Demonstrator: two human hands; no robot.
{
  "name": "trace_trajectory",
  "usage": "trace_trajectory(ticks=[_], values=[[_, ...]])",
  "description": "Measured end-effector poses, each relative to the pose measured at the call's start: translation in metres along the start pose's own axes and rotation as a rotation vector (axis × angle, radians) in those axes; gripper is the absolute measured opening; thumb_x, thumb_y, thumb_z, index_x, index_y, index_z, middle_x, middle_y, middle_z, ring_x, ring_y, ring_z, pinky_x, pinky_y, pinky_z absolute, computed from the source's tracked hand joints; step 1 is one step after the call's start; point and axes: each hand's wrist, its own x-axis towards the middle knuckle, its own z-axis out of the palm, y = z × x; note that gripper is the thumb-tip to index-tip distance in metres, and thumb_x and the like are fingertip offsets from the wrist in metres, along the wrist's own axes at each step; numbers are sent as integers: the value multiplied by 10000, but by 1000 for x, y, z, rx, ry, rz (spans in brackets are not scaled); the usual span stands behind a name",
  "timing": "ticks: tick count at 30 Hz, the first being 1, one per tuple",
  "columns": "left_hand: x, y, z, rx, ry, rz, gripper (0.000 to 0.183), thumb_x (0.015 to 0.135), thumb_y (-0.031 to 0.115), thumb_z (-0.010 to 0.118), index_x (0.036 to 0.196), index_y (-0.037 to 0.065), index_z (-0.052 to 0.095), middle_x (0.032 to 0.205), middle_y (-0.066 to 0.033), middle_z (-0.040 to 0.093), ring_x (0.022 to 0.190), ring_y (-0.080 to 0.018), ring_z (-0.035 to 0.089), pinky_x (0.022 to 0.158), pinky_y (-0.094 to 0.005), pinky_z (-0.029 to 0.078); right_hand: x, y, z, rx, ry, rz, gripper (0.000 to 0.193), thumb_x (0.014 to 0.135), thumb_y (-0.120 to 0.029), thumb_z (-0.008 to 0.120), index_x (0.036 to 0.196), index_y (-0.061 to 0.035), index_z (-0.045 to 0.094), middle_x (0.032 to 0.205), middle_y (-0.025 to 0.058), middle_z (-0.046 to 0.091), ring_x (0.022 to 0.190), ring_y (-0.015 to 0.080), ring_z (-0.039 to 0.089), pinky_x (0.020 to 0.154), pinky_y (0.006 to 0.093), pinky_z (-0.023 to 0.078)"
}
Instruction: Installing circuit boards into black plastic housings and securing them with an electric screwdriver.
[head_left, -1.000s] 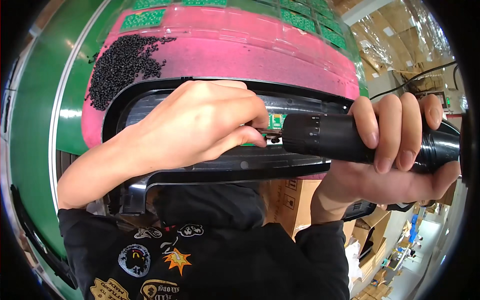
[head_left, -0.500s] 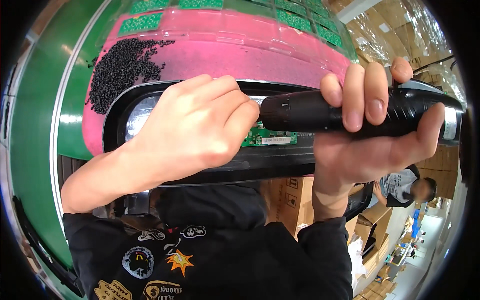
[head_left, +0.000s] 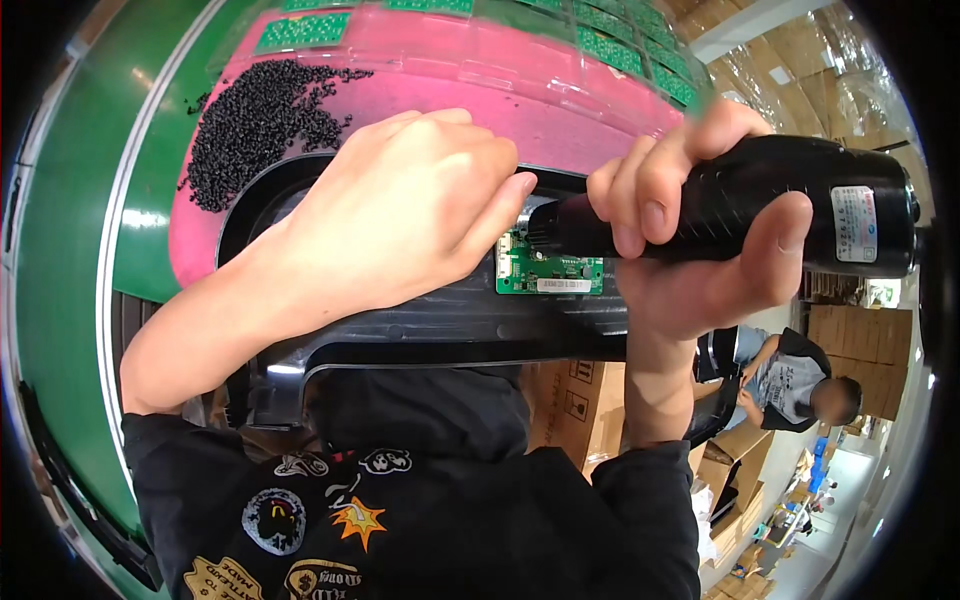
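My right hand [head_left: 690, 230] grips a black electric screwdriver [head_left: 760, 200], its fingers over the top and its thumb along the near side. The tool's tapered front end points left and down at a green circuit board [head_left: 545, 272], where the bit itself is hidden. That board sits in a long black plastic housing [head_left: 450, 325] lying across in front of me. Just left of the screwdriver's nose, my left hand [head_left: 410, 200] is closed, thumb pressed toward the curled fingers. Whatever it may hold is hidden from view.
Small black screws [head_left: 260, 130] lie heaped on a pink mat [head_left: 440, 100] at the far left. Clear trays with green circuit boards [head_left: 610, 50] stand along the back. Cardboard boxes [head_left: 580, 410] are below the bench, and another person [head_left: 790, 380] sits at the right.
The screwdriver has tilted, its rear end swinging nearer and its nose dropping toward the circuit board. My left hand has shifted slightly, uncovering more of the board.
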Motion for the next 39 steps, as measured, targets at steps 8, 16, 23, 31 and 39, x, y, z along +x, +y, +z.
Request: trace_trajectory(ticks=[8, 16, 23, 31, 39], values=[[-4, -11, 5, -10, -46, 19, 172, 829, 124, 628, 775, -27, 565, 753, -149, 558, 763, -347, 550, 674, -433, 449, 6, 10, 0, -92, -82, 46, 575, 869, -634, 482, 959, -66, 465, 551, -12, 427, 434, 95, 362, 505, 263, 346], [-2, -12, -1, -46, -110, 44, 143, 722, 89, 709, 790, -8, 629, 746, -111, 583, 763, -314, 563, 678, -415, 464, 4, 11, 3, -261, -108, 32, 638, 837, -677, 508, 1002, -61, 482, 560, -12, 445, 446, 98, 386, 495, 263, 344], [-3, -14, 2, -112, -91, 67, 167, 665, 40, 746, 794, -6, 650, 767, -107, 627, 768, -299, 587, 674, -389, 480, -7, -17, -2, 151, -143, -174, 559, 805, -623, 587, 998, -107, 492, 621, -34, 454, 467, 85, 406, 547, 268, 360], [4, -14, 6, -519, -79, 134, 137, 708, 22, 738, 817, -23, 669, 765, -93, 674, 700, -233, 607, 623, -338, 495, -15, -36, 0, 208, -90, -270, 505, 761, -501, 667, 978, -91, 466, 621, -35, 482, 487, 80, 464, 576, 259, 388], [6, -10, 2, -522, -153, 115, 147, 697, 34, 755, 806, -23, 675, 761, -94, 676, 725, -226, 608, 648, -321, 496, -26, -37, -3, 157, -108, -317, 484, 784, -490, 672, 993, -99, 476, 633, -37, 502, 487, 71, 483, 575, 241, 398]])
